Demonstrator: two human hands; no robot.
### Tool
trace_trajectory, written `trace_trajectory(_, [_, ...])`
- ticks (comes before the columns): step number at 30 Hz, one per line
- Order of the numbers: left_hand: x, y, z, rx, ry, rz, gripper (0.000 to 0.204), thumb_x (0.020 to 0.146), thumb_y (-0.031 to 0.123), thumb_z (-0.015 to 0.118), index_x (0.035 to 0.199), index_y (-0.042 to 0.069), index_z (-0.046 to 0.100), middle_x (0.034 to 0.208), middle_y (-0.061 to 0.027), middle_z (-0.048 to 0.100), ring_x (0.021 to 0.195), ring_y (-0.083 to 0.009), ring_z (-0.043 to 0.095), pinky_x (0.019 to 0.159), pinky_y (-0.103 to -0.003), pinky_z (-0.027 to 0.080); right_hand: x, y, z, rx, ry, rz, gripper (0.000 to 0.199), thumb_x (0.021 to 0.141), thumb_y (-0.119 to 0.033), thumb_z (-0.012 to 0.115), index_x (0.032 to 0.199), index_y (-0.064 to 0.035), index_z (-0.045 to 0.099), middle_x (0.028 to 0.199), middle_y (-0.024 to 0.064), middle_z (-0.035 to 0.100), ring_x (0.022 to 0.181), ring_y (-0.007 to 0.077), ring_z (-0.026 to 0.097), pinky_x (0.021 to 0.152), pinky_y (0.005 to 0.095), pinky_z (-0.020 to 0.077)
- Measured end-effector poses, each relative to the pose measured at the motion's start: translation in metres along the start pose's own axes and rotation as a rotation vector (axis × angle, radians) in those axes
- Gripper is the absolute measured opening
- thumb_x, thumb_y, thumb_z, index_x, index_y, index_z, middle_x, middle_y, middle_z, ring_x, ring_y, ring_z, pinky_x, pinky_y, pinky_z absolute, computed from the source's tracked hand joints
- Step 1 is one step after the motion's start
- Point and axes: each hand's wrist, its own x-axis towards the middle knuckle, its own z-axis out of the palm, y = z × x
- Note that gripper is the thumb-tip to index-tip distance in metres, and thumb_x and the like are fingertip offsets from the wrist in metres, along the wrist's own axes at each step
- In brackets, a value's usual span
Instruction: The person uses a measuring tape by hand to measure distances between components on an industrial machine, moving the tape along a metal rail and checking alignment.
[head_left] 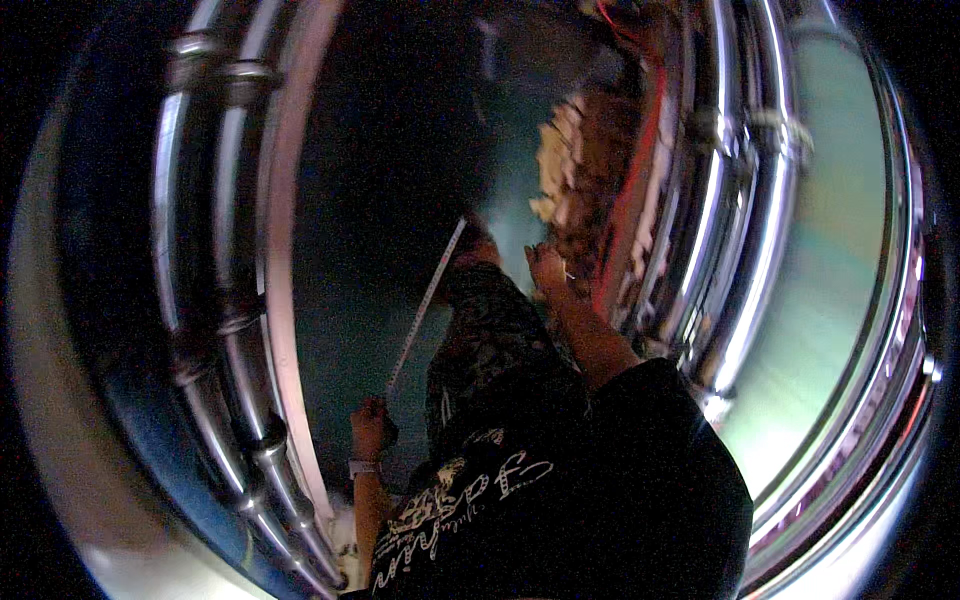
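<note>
My left hand (373,428), with a band on its wrist, is closed at the near end of a long, thin white strip (425,305). Small marks run along the strip, like those of a measuring tape. It slants up and to the right, its far end beside my foot (478,248). My right hand (545,268) is raised to the right of my legs, with its fingers curled in. Blur and dim light hide whatever it may hold. Between the hands are my dark patterned trousers (490,335) and black printed shirt (640,470).
Paired shiny metal pipes (232,200) run along the left, beside a pinkish edge (278,250). More bright pipes (715,230) stand at the right, before a pale green surface (840,200). A ragged brown and yellow stack (585,165) lies beyond my right hand, beside a red strip (635,190).
</note>
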Motion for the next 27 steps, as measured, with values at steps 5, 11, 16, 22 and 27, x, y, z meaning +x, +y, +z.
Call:
trace_trajectory(5, [0.066,-0.001,0.031,-0.040,-0.093,0.213,0.023,0.083,0.021,0.047,0.069,0.002,0.046,0.057,-0.0098,0.045,0.052,-0.0175,0.043,0.049,-0.030,0.035,-0.052,0.213,0.139,-0.586,-0.004,-0.037,0.052,0.080,-0.040,0.049,0.121,-0.0091,0.040,0.112,0.0137,0.048,0.095,0.0298,0.050,0.075,0.0504,0.0407])
trace_trajectory(11, [0.097,0.076,0.028,-0.077,-0.275,-0.044,0.023,0.082,0.023,0.048,0.070,0.003,0.046,0.056,-0.0099,0.044,0.049,-0.0161,0.042,0.047,-0.031,0.034,-0.109,0.235,0.165,-0.289,-0.257,0.276,0.050,0.081,-0.038,0.048,0.121,-0.0090,0.040,0.110,0.0128,0.049,0.092,0.0280,0.051,0.073,0.0479,0.0416])
trace_trajectory(16, [0.127,-0.006,0.060,0.282,-0.208,0.491,0.020,0.082,0.020,0.048,0.072,0.003,0.048,0.057,-0.0107,0.047,0.049,-0.0153,0.043,0.046,-0.031,0.035,-0.136,0.238,0.194,-0.193,-0.256,0.385,0.049,0.082,-0.037,0.048,0.121,-0.0088,0.040,0.108,0.0120,0.049,0.090,0.0266,0.051,0.071,0.0459,0.0423])
trace_trajectory(22, [0.132,0.030,0.066,0.056,-0.258,0.197,0.015,0.081,0.016,0.049,0.077,0.002,0.050,0.057,-0.0116,0.047,0.050,-0.0166,0.044,0.048,-0.031,0.036,-0.163,0.228,0.222,-0.106,-0.223,0.459,0.048,0.083,-0.036,0.047,0.121,-0.0087,0.040,0.106,0.0110,0.050,0.088,0.0248,0.052,0.069,0.0434,0.0431])
trace_trajectory(27, [0.129,0.021,0.067,0.163,-0.334,0.016,0.014,0.080,0.014,0.049,0.078,0.001,0.051,0.061,-0.0135,0.048,0.054,-0.0175,0.045,0.052,-0.030,0.037,-0.204,0.255,0.234,-0.131,-0.218,0.526,0.046,0.083,-0.035,0.047,0.121,-0.0085,0.040,0.104,0.0102,0.050,0.086,0.0234,0.052,0.068,0.0414,0.0439])
